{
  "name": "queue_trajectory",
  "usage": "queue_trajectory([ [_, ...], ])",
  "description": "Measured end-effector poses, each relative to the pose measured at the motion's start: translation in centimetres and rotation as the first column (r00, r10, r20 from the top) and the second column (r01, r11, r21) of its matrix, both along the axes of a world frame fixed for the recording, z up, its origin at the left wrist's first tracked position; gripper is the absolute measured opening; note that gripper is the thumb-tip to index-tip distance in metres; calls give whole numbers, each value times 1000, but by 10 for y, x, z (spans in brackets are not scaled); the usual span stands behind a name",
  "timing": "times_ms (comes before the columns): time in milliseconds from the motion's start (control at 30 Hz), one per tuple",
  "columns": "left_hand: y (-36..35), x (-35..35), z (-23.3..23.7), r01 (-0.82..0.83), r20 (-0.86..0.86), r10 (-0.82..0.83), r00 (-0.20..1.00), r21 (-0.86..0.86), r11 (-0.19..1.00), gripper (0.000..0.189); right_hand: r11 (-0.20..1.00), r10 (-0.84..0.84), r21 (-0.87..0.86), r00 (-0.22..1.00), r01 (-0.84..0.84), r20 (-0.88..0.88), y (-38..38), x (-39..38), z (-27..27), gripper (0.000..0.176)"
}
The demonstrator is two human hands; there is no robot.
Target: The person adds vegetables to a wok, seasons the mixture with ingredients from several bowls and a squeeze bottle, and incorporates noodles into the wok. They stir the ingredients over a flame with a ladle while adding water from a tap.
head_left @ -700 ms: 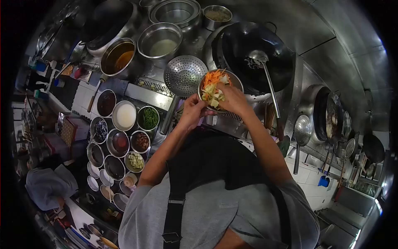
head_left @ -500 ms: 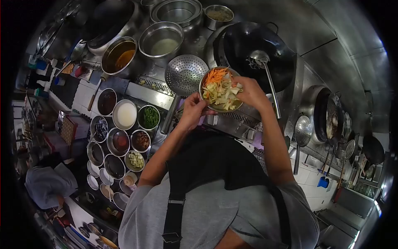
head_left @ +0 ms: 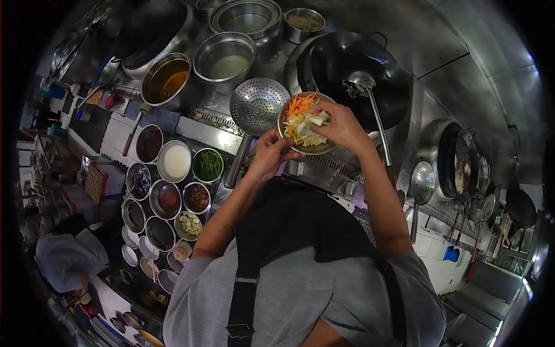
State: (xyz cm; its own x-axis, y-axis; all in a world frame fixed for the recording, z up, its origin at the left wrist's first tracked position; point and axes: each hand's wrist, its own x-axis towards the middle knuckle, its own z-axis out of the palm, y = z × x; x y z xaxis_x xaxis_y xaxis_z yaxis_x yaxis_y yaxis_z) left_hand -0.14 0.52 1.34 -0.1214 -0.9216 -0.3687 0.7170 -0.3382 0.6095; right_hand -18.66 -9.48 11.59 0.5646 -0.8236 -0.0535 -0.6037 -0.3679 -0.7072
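My left hand (head_left: 270, 152) is closed on the near-left rim of a metal bowl (head_left: 317, 151). Inside the bowl are orange carrot shreds (head_left: 301, 104) and pale yellow-green cut cabbage (head_left: 304, 137). Over the bowl's right side, my right hand (head_left: 342, 124) has its fingers pinched on some pale cabbage pieces (head_left: 318, 118); the undersides of those fingers are hidden. Just beyond the bowl sits a black wok (head_left: 347, 63) with a steel ladle (head_left: 378, 118) resting in it. A perforated strainer (head_left: 258, 104) lies directly left of the bowl.
On the left stand several ingredient bowls, including white liquid (head_left: 174, 161), chopped greens (head_left: 208, 165) and diced pale pieces (head_left: 189, 224). Behind are a pot of brown liquid (head_left: 167, 81) and a pot of cloudy liquid (head_left: 226, 61). Another person (head_left: 70, 258) bends at the far left.
My right hand has shifted slightly left and its fingers now gather pale cabbage over the bowl's middle. My left hand and the bowl have hardly moved.
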Motion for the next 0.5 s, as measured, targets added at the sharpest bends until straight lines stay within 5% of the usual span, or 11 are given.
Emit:
queue_trajectory([
  [167,0,3,-1,-10,81,13,997,-29,1000,5,992,-94,84,996,94,-2,0,-9,-26,35],
  [233,2,4,4,-10,108,13,994,-36,999,5,999,18,-36,948,-31,-318,-3,-12,-40,31],
  [333,0,3,5,-13,149,20,989,-48,999,7,962,115,-187,917,-198,-381,6,-5,-53,29],
  [433,-4,10,0,-16,184,27,983,-63,998,9,948,165,-233,961,-218,-223,15,-1,-54,33],
  [500,-5,16,-4,0,197,15,980,-74,997,9,951,164,-210,946,-227,-279,16,4,-58,31],
])
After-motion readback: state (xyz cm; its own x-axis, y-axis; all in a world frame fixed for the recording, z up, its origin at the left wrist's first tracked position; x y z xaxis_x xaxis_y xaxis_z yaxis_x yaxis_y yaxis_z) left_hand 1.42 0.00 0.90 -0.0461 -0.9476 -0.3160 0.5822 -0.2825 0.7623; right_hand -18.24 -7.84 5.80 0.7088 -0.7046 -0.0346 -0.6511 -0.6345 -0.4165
